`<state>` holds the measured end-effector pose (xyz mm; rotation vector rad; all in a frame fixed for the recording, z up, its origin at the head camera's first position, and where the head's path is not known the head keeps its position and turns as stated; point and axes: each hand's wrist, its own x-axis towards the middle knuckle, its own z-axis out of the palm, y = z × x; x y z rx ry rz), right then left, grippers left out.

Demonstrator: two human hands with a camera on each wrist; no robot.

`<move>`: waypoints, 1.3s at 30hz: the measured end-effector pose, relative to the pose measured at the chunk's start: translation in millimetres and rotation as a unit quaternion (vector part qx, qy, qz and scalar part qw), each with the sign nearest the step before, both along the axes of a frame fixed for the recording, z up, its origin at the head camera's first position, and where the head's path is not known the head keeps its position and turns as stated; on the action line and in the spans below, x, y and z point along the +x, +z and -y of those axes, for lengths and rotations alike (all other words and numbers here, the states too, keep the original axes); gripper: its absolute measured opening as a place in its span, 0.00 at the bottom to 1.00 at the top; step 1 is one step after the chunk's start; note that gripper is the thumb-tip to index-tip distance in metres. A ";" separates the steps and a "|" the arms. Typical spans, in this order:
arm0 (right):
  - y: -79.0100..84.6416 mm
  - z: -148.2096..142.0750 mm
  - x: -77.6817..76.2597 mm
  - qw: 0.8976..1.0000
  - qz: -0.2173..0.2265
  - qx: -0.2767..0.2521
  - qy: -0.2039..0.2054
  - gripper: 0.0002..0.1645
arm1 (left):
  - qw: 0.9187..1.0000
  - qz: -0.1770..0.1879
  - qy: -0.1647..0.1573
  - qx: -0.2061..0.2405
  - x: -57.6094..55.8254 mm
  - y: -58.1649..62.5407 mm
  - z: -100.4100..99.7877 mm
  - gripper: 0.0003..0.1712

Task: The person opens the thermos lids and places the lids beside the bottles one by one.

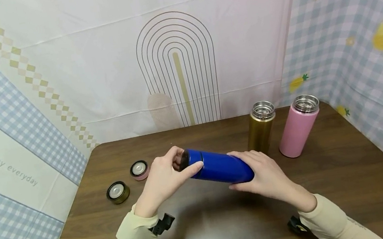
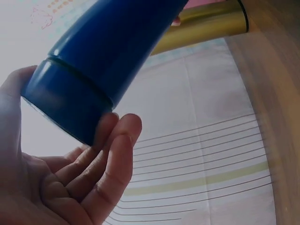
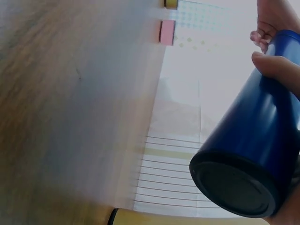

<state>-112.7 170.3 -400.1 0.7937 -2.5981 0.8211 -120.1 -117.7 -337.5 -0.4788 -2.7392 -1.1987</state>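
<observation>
A blue thermos bottle [image 1: 221, 166] is held tilted above the table, its capped end toward the left. My left hand [image 1: 164, 176] pinches the blue lid [image 2: 70, 101] between thumb and fingertips. A dark seam shows between lid and body. The right hand [image 1: 263, 172] grips the body near its base, and the black bottom [image 3: 234, 183] faces the right wrist camera. Just behind the right hand stand a gold bottle [image 1: 261, 130] and a pink bottle [image 1: 299, 127], upright with bare steel mouths.
Two loose lids lie left of my left hand: a gold-rimmed lid [image 1: 118, 192] and a pink-rimmed lid [image 1: 140, 170], inner sides up. The brown wooden table [image 1: 208, 235] ends at a patterned cloth backdrop [image 1: 105, 78].
</observation>
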 end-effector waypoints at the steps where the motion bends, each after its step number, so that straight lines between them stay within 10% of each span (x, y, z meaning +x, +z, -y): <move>1: 0.2 -0.4 -0.7 1.000 -0.003 -0.002 -0.001 0.51 | 1.000 -0.002 -0.007 0.006 -0.4 -0.6 0.3 0.26; 6: 0.1 -2.5 -2.0 1.000 0.010 -0.014 -0.002 0.51 | 0.994 -0.041 -0.095 0.035 -3.5 -1.5 5.8 0.30; 11: -2.0 -3.8 0.5 0.998 0.050 -0.027 0.001 0.49 | 0.967 -0.096 -0.235 0.021 -6.0 1.6 15.1 0.42; 16: -3.4 -5.5 0.6 0.998 0.063 -0.023 -0.002 0.49 | 0.953 -0.108 -0.284 -0.016 -7.7 2.8 21.3 0.44; 30: -5.8 -8.2 3.0 0.995 0.096 -0.015 0.013 0.48 | 0.958 -0.099 -0.269 0.007 -6.1 0.3 22.6 0.42; 39: -3.5 -3.0 5.0 0.998 0.061 -0.013 0.018 0.49 | 0.989 -0.090 -0.118 -0.023 1.0 -0.1 17.1 0.31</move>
